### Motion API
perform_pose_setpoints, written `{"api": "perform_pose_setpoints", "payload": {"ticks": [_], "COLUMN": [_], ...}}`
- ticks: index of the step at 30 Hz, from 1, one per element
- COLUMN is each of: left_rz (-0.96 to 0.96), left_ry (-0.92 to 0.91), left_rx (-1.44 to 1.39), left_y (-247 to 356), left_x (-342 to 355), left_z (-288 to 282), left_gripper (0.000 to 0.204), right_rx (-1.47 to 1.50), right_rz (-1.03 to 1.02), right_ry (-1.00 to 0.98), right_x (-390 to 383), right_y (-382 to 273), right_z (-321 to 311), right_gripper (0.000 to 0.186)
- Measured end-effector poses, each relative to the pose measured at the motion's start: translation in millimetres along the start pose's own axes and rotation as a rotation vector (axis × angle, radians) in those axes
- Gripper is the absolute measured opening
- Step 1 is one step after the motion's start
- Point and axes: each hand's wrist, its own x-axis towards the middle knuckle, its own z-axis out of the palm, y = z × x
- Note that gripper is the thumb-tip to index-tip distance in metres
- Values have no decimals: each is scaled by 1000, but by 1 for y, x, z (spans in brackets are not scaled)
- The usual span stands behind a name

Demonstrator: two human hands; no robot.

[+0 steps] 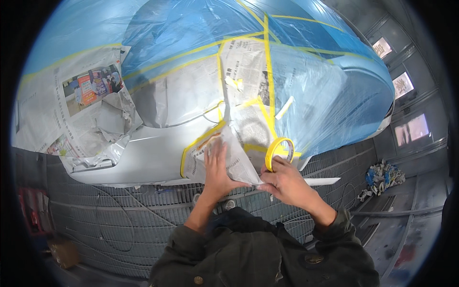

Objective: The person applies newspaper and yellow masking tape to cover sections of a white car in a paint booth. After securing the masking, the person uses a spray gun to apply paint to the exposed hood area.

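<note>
Silver car body (158, 148), partly covered with newspaper sheets (189, 86).
The lower newspaper sheet (237, 155) lies against the car's side; the left hand (217, 170) rests on it, open and flat; the right hand (284, 182), fingers curled near the sheet's lower corner, holds the yellow tape roll (270, 154).

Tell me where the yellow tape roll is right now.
In the head view, the yellow tape roll is right of centre, in the right hand, near the newspaper under the left hand.
</note>
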Motion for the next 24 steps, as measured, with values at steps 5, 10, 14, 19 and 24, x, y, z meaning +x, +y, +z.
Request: {"api": "perform_pose_setpoints", "payload": {"ticks": [5, 10, 14, 19, 24], "left_rz": [57, 163, 151, -35, -130], "left_ry": [-236, -219, -220, -293, -267], "left_rx": [-91, -158, -220, -282, -324], "left_y": [-12, -17, -23, -26, -26], "left_x": [14, 17, 10, 24, 37], "left_z": [-22, -31, -26, -12, -2], "left_gripper": [110, 74, 36, 14, 15], "right_rx": [61, 56, 5, -88, -207], "right_rz": [18, 97, 152, 380, 202], "right_ry": [-77, -60, -92, 40, 203], "right_x": [4, 18, 28, 37, 73], "right_y": [-9, -12, -9, 27, 32], "right_z": [2, -11, -19, -9, 7], "right_gripper": [18, 17, 17, 17, 27]}}
